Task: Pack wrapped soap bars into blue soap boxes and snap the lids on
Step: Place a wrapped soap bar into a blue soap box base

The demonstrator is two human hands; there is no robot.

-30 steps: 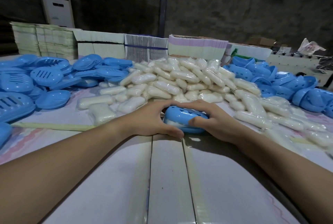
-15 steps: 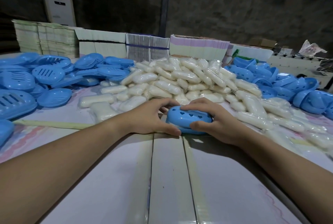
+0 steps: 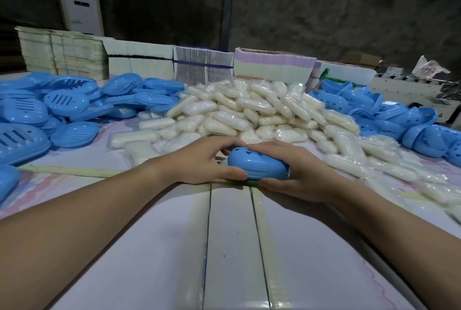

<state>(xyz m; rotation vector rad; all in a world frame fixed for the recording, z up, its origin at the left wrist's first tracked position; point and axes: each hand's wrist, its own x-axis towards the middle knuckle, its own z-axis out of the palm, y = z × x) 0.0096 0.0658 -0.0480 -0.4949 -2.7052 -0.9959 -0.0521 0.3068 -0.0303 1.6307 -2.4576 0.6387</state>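
Head view: 2 hands clasp 1 blue soap box (image 3: 258, 165) at the middle of the tabletop (image 3: 232, 247). The left hand (image 3: 199, 161) wraps the box's left end, thumb along the near lower edge and fingers curled over the far side. The right hand (image 3: 303, 175) cups the box's right end from beneath and behind, fingers bent over its top. The box's lid, pierced with heart-shaped holes, sits on the base with a thin seam showing along the near side. Just behind the box rises a heap of wrapped soap bars (image 3: 239, 112), spilling to the box's right. Left of the box lies a pile of slotted blue trays (image 3: 47, 110); far right of it, a pile of domed blue lids (image 3: 389, 120). Beyond the soap heap stand stacks of flat cartons (image 3: 139, 60).
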